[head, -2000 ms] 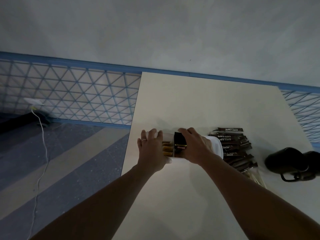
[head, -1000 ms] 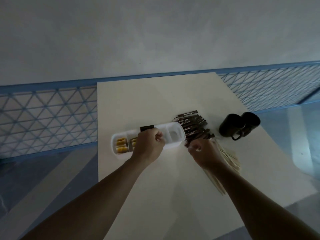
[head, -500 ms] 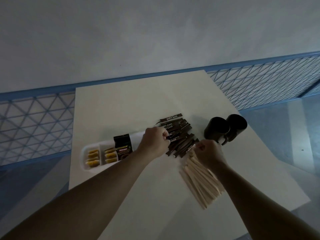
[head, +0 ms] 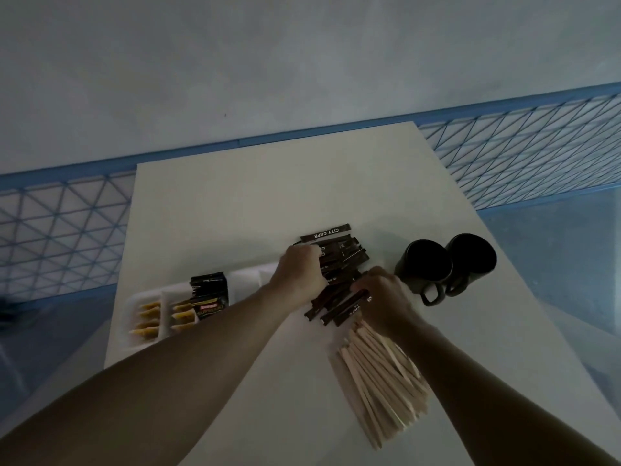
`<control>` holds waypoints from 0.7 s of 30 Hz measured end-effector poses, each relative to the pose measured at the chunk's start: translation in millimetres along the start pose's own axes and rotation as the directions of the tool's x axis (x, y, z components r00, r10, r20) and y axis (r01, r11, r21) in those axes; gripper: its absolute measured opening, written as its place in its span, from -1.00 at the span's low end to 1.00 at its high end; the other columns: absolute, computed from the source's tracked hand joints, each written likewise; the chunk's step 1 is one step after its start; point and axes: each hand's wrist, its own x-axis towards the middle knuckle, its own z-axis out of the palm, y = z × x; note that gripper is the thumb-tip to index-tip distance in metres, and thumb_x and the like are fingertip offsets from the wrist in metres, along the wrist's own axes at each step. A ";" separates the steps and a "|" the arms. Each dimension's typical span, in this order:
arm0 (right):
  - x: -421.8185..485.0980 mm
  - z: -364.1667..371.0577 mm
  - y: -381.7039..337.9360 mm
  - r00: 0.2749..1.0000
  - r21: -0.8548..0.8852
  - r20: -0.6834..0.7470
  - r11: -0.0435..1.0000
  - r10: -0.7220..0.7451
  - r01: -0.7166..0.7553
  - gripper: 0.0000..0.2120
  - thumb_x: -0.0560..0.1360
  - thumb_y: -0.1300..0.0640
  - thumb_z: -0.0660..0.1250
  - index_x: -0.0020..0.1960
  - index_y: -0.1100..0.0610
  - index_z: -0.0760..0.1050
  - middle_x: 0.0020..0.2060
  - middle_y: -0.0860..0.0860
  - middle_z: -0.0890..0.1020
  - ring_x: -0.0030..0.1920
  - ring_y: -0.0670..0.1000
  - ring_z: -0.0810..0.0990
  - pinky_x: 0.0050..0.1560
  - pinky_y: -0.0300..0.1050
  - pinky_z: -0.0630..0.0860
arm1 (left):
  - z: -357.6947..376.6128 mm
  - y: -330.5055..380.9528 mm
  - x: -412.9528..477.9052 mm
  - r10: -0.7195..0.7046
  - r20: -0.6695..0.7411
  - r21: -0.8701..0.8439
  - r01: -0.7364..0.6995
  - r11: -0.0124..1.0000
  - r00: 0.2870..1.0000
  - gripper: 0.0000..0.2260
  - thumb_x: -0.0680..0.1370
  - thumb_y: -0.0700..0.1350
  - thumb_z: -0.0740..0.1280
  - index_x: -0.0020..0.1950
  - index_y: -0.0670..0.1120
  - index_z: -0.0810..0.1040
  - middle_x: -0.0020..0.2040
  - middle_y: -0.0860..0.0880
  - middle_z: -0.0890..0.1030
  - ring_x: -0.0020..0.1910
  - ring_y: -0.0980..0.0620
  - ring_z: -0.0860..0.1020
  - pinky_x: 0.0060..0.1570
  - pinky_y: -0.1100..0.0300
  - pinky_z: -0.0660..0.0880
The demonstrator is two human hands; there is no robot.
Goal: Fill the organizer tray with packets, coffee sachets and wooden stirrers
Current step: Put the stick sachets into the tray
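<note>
A white organizer tray (head: 129, 314) lies at the table's left edge. Its two left compartments hold yellow packets (head: 148, 319), and black coffee sachets (head: 209, 299) stand in the third. A pile of dark brown stick sachets (head: 339, 253) lies to the tray's right. My left hand (head: 300, 275) is closed over the tray's right end at the edge of that pile. My right hand (head: 384, 299) pinches a brown stick sachet (head: 342, 309) at the pile's near side. Wooden stirrers (head: 379, 381) are heaped under my right wrist.
Two black mugs (head: 443, 264) stand side by side right of the stick pile. The white table (head: 268, 196) abuts a grey wall at the back, with blue lattice railing (head: 57, 230) beyond its left and right edges.
The view has swung right, away from the tray. My right hand left the tray and reached the brown stick pile, closing on a stick. My left hand shifted to the tray's right end.
</note>
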 end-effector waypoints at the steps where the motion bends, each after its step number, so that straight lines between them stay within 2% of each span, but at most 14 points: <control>1: 2.4 0.1 1.3 0.999 -0.021 0.032 0.999 -0.040 0.041 -0.74 0.52 0.26 0.34 0.15 0.03 0.62 0.10 -0.02 0.54 0.02 -0.05 0.53 -0.09 -0.17 0.54 | 2.1 0.4 3.5 -0.004 0.004 0.012 0.004 1.000 1.000 -0.80 0.39 -0.24 0.45 0.00 -0.18 0.59 -0.01 -0.17 0.63 0.00 -0.17 0.58 -0.11 0.17 0.43; 3: 5.8 -1.0 2.1 0.990 -0.046 0.097 0.994 -0.098 0.102 -0.72 0.52 0.25 0.34 0.19 0.02 0.59 0.15 -0.02 0.53 0.07 -0.05 0.52 -0.08 -0.19 0.53 | 6.0 1.1 9.6 -0.006 0.012 0.032 0.005 0.999 1.000 -0.80 0.40 -0.23 0.45 0.01 -0.17 0.59 0.00 -0.16 0.63 0.01 -0.16 0.58 -0.06 0.15 0.46; 6: 13.4 -2.3 4.7 0.981 -0.066 0.147 0.989 -0.125 0.135 -0.63 0.49 0.27 0.36 0.25 0.00 0.56 0.20 -0.04 0.50 0.13 -0.02 0.51 0.00 -0.10 0.57 | 13.9 1.6 19.0 -0.011 0.020 0.060 0.010 0.998 1.000 -0.78 0.41 -0.21 0.45 0.04 -0.17 0.60 0.01 -0.15 0.63 0.03 -0.14 0.57 0.00 0.12 0.48; 10: 21.0 -2.5 3.3 0.979 -0.112 0.130 0.979 -0.157 0.172 -0.63 0.49 0.22 0.40 0.25 -0.06 0.55 0.18 -0.06 0.51 0.12 -0.05 0.50 -0.05 -0.14 0.58 | 24.0 0.2 25.9 -0.041 0.026 0.092 0.038 0.995 0.999 -0.72 0.42 -0.24 0.43 0.13 -0.17 0.59 0.10 -0.14 0.60 0.12 -0.13 0.56 0.07 0.07 0.54; 13: 25.4 -0.4 3.8 0.980 -0.106 0.108 0.979 -0.165 0.177 -0.54 0.46 0.20 0.44 0.31 -0.07 0.49 0.21 -0.05 0.50 0.13 -0.02 0.52 -0.07 -0.12 0.59 | 28.5 0.4 30.8 -0.056 0.018 0.122 0.054 0.991 0.998 -0.66 0.42 -0.25 0.42 0.19 -0.18 0.56 0.15 -0.17 0.57 0.17 -0.16 0.53 0.13 0.00 0.53; 17: 27.0 0.9 4.3 0.976 -0.122 0.116 0.973 -0.184 0.198 -0.53 0.46 0.17 0.44 0.33 -0.09 0.48 0.22 -0.05 0.47 0.09 -0.01 0.52 -0.12 -0.10 0.58 | 29.2 1.4 36.6 -0.095 0.011 0.138 0.093 0.986 0.995 -0.72 0.43 -0.29 0.37 0.13 -0.17 0.57 0.15 -0.18 0.56 0.17 -0.20 0.52 0.13 -0.07 0.53; 21: 29.8 -1.5 3.3 0.969 -0.134 0.116 0.963 -0.218 0.232 -0.60 0.47 0.18 0.41 0.27 -0.05 0.51 0.21 -0.06 0.49 0.04 0.00 0.54 -0.17 -0.10 0.58 | 30.8 3.5 40.9 -0.129 0.013 0.169 0.125 0.978 0.992 -0.76 0.47 -0.31 0.32 0.12 -0.18 0.58 0.16 -0.19 0.57 0.14 -0.20 0.55 0.09 -0.02 0.55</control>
